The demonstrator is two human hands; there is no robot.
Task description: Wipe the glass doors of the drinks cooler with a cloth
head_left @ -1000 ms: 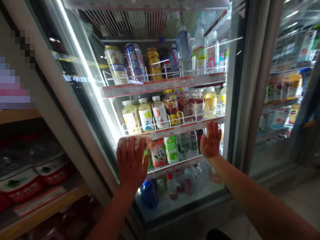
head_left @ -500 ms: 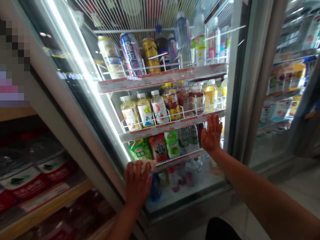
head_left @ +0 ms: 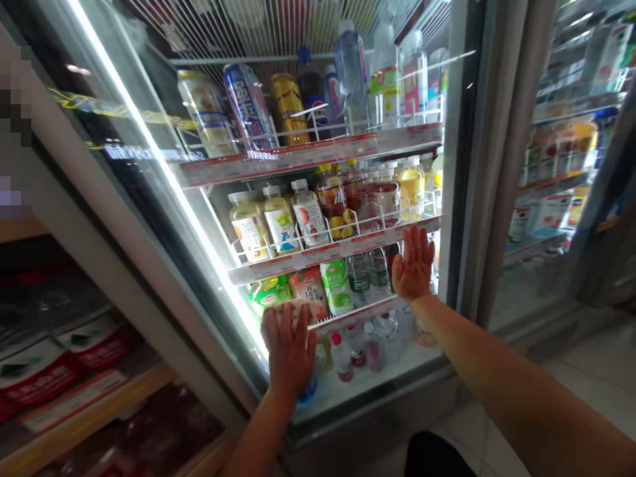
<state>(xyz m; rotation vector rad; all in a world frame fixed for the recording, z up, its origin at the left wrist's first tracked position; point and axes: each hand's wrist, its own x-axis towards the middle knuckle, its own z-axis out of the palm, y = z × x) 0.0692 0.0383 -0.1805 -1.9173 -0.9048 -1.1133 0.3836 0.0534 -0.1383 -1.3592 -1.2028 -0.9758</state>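
Observation:
My left hand [head_left: 288,344] presses a crumpled pinkish cloth [head_left: 311,306] against the glass door [head_left: 358,391] of a lit drinks fridge, fingers over the cloth. To the right, my right hand [head_left: 413,265] lies on the same glass, fingers stretched upward and nothing held. Behind the glass near my left hand are a green drink pack [head_left: 268,290] and a red pack [head_left: 309,283]. A green-and-white pack [head_left: 338,286] stands between the two hands. Dark-labelled clear bottles [head_left: 358,278] are close to my right hand.
Above, fridge shelves hold juice bottles [head_left: 249,225], a tall blue can [head_left: 247,106] and a gold can [head_left: 289,109]. A metal door frame [head_left: 501,165] stands at right, beside another stocked fridge [head_left: 551,172]. At left, a shelf [head_left: 99,411] carries red-labelled packs [head_left: 74,358].
My left hand has moved right and slightly up with the cloth, across the glass. My right hand stays flat on the door; the view has shifted slightly.

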